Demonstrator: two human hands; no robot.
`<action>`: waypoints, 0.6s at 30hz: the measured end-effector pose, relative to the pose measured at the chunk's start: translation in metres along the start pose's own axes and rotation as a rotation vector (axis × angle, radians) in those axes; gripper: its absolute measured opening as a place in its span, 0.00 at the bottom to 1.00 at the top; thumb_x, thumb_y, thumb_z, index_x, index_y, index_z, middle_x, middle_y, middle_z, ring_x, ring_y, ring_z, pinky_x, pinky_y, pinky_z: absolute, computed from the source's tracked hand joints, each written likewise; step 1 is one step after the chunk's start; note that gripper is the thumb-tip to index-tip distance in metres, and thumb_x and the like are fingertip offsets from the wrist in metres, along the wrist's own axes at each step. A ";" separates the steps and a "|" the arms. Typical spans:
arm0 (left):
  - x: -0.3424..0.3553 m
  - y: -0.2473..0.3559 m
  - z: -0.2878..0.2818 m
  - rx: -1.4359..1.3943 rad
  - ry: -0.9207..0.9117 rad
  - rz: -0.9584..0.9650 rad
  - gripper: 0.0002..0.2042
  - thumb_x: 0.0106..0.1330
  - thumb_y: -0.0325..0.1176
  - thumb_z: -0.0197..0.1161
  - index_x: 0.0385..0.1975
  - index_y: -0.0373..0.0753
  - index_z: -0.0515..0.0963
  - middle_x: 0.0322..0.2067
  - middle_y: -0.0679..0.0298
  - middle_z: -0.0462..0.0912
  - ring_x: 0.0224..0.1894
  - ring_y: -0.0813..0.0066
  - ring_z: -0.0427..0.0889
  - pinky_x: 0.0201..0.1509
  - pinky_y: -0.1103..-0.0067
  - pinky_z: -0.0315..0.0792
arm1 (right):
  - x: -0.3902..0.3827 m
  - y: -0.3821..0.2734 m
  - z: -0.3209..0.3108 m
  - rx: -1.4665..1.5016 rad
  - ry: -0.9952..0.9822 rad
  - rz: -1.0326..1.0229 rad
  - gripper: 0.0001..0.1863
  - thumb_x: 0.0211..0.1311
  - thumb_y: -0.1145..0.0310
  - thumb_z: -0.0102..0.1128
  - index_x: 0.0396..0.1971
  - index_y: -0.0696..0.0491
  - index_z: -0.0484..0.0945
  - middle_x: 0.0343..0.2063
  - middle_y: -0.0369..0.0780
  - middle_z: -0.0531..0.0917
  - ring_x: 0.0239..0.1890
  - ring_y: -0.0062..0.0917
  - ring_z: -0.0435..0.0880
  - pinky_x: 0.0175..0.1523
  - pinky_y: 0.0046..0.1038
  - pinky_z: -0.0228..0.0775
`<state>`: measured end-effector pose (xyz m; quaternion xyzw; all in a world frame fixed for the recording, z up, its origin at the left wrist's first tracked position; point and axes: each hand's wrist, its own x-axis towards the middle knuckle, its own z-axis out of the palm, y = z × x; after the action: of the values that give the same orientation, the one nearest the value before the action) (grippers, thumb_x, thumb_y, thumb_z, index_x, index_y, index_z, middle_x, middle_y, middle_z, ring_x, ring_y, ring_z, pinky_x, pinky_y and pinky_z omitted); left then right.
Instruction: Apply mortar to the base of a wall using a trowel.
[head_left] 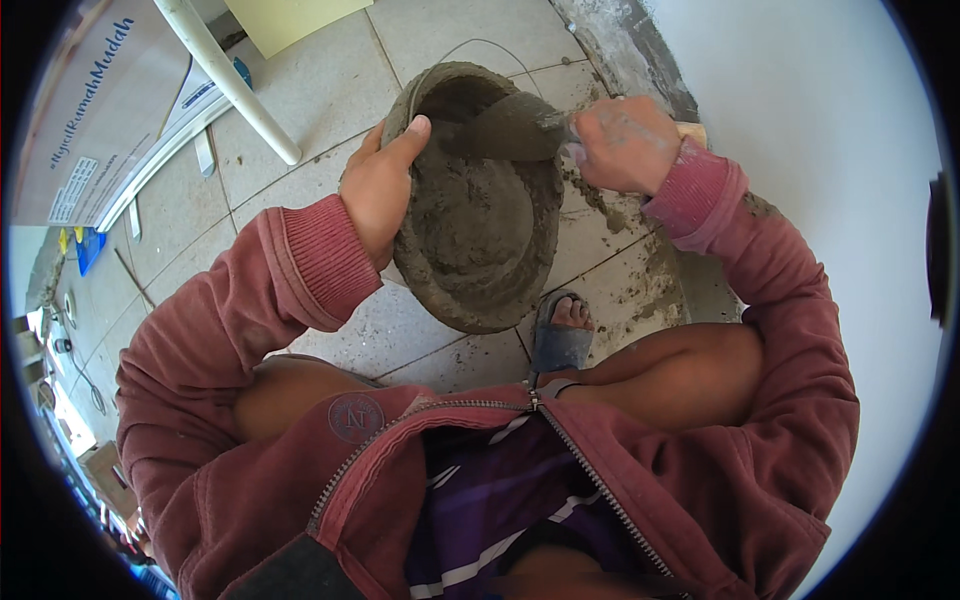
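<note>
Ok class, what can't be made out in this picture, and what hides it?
All in the head view:
Left hand: fingertips hidden behind the bucket.
Trowel: handle mostly covered by the right hand.
Bucket's inner bottom: covered by grey mix.
Yellow sheet: cut off by the upper edge.
Clutter at lower left: too small and distorted.

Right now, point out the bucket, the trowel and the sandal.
Bucket (478, 319): head view, on the rim nearest the person.
Trowel (510, 128): head view, on the mortar-smeared blade.
Sandal (562, 348): head view, on the strap across the foot.
</note>
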<state>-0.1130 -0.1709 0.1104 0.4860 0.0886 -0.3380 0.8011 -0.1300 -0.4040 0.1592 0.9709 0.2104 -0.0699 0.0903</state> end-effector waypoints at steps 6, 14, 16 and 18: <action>-0.002 -0.004 0.004 0.000 0.009 0.022 0.22 0.63 0.39 0.48 0.53 0.34 0.58 0.46 0.56 0.70 0.44 0.68 0.71 0.49 0.74 0.67 | 0.015 -0.040 0.031 0.161 -0.278 -0.182 0.14 0.47 0.62 0.51 0.22 0.59 0.75 0.22 0.47 0.78 0.26 0.39 0.78 0.32 0.37 0.70; 0.001 -0.001 -0.004 0.042 0.027 0.053 0.20 0.63 0.38 0.49 0.51 0.33 0.61 0.43 0.57 0.72 0.43 0.69 0.72 0.47 0.74 0.68 | -0.007 0.014 0.043 0.886 -0.614 0.034 0.18 0.52 0.56 0.52 0.22 0.59 0.74 0.17 0.46 0.76 0.22 0.41 0.75 0.28 0.34 0.66; 0.002 0.006 -0.011 0.023 0.001 0.036 0.19 0.63 0.37 0.49 0.50 0.33 0.62 0.42 0.57 0.73 0.42 0.69 0.73 0.47 0.75 0.69 | -0.025 0.017 0.041 0.753 -0.497 0.082 0.18 0.52 0.55 0.54 0.25 0.58 0.74 0.19 0.46 0.75 0.24 0.41 0.74 0.30 0.34 0.64; 0.003 0.011 -0.019 -0.022 -0.012 0.018 0.17 0.63 0.35 0.49 0.48 0.32 0.63 0.40 0.58 0.74 0.40 0.68 0.75 0.45 0.75 0.70 | -0.035 0.019 0.050 0.616 -0.389 0.107 0.18 0.49 0.54 0.56 0.28 0.56 0.74 0.20 0.47 0.76 0.26 0.41 0.75 0.32 0.34 0.65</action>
<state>-0.1002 -0.1528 0.1067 0.4759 0.0832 -0.3328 0.8098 -0.1586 -0.4456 0.1191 0.9307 0.1075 -0.3085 -0.1644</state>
